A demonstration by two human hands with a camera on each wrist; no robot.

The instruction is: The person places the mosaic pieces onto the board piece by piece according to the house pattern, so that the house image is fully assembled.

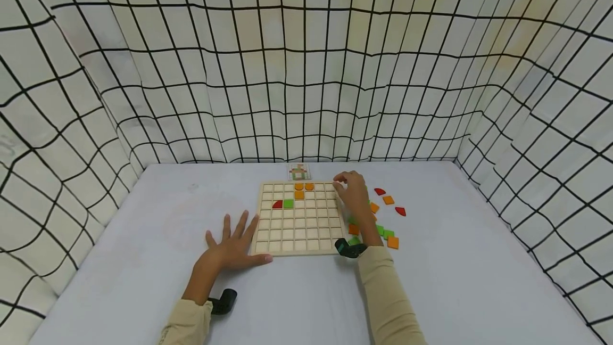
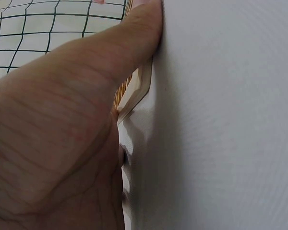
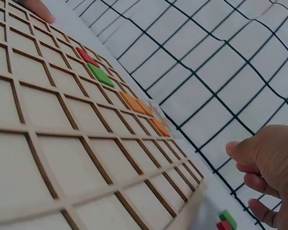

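A wooden grid board (image 1: 299, 233) lies on the table. Two orange rounded pieces (image 1: 309, 187) sit in its far row, with an orange square (image 1: 299, 195) below the left one. Farther left, a red quarter-round piece (image 1: 277, 204) adjoins a green square (image 1: 288, 204). My left hand (image 1: 232, 249) rests spread at the board's near left corner, its thumb along the near edge (image 2: 146, 79). Over the far right corner is my right hand (image 1: 353, 193), fingers loosely bent and thumb apart from them; no piece shows in it (image 3: 273, 167).
Loose orange, green and red pieces (image 1: 393, 242) are scattered right of the board, partly under the right forearm. A small pattern card (image 1: 299, 172) lies beyond the far edge. Black netting (image 1: 306, 84) over white walls surrounds the white table (image 1: 460, 281).
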